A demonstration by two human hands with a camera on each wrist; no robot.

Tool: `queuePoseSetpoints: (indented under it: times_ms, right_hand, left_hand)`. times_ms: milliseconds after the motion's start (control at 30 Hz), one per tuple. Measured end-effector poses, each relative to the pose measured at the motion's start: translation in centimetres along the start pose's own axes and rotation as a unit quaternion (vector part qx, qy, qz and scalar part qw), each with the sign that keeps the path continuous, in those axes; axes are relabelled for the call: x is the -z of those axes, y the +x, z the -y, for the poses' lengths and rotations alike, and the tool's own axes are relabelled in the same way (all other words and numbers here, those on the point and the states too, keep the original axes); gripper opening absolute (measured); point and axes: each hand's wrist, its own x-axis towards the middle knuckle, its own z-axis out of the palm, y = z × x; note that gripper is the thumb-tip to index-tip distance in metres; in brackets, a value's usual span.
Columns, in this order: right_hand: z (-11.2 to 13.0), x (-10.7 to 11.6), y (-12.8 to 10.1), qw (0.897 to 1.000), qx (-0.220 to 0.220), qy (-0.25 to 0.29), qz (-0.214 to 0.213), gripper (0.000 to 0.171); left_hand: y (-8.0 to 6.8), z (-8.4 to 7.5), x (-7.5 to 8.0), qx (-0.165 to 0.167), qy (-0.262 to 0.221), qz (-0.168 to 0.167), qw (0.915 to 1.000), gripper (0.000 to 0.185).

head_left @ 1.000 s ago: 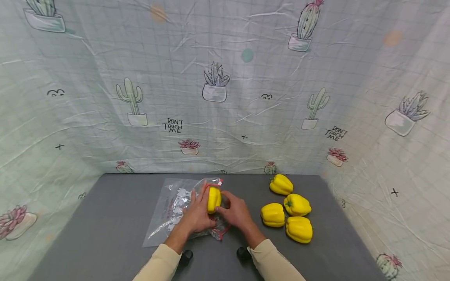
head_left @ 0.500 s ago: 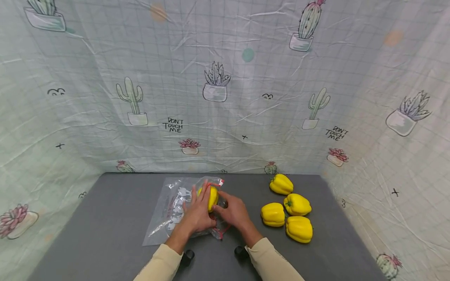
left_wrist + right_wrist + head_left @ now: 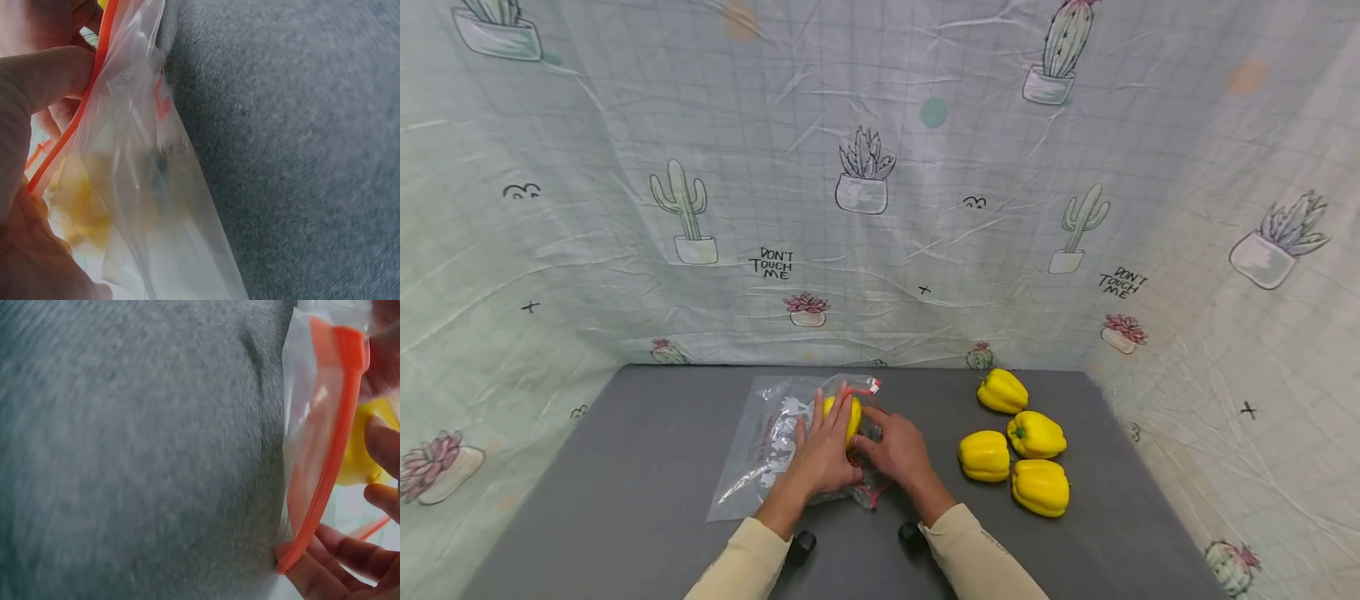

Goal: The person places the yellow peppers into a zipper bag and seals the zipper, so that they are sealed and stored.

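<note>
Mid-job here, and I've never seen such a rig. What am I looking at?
No machine here, just a person's bare left hand and right hand. The wide picture comes from a camera on the head; the two close-ups, from one on each wrist. On the grey tabletop lie a clear, printed plastic bag with an orange-red edge strip and, to the right, four plump yellow bell peppers. Another yellow bell pepper sits between the hands at the bag's mouth. The left hand's fingers spread over bag and pepper; the right hand is at the pepper's other side, its exact grip hard to tell.
</note>
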Motion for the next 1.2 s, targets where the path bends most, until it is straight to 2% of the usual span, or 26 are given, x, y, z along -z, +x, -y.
queuePoseSetpoints:
  times_ms: [200, 367, 567, 733, 900, 1200]
  right_hand:
    - [0.8, -0.6, 0.3, 0.998, 0.004, -0.066, -0.017, 0.056]
    - [1.1, -0.8, 0.5, 0.996, 0.006, -0.085, -0.022, 0.056]
    - [0.5, 0.0, 0.4, 1.0, 0.007, 0.006, -0.03, 0.043]
    - [-0.3, 1.6, 0.1, 0.995, 0.009, 0.088, -0.05, 0.032]
    - [-1.2, 3.6, 0.0, 0.989, -0.001, 0.144, -0.04, 0.03]
    - [-2.7, 6.6, -0.2, 0.978, -0.037, 0.206, -0.024, 0.026]
  left_hand:
    - [0.0, 0.0, -0.2, -0.011, 0.015, 0.0, 0.9998, 0.12]
    - [-0.2, 0.0, 0.0, -0.016, 0.011, -0.001, 0.9998, 0.12]
    - [-0.1, 0.0, 0.1, -0.007, 0.008, 0.002, 0.9999, 0.12]
    - [0.1, -0.1, 0.1, -0.001, 0.012, 0.008, 0.9999, 0.123]
    - [0.3, -0.2, 0.1, 0.003, 0.015, 0.009, 0.9998, 0.125]
    - [0.4, -0.3, 0.2, 0.007, 0.017, 0.014, 0.9997, 0.127]
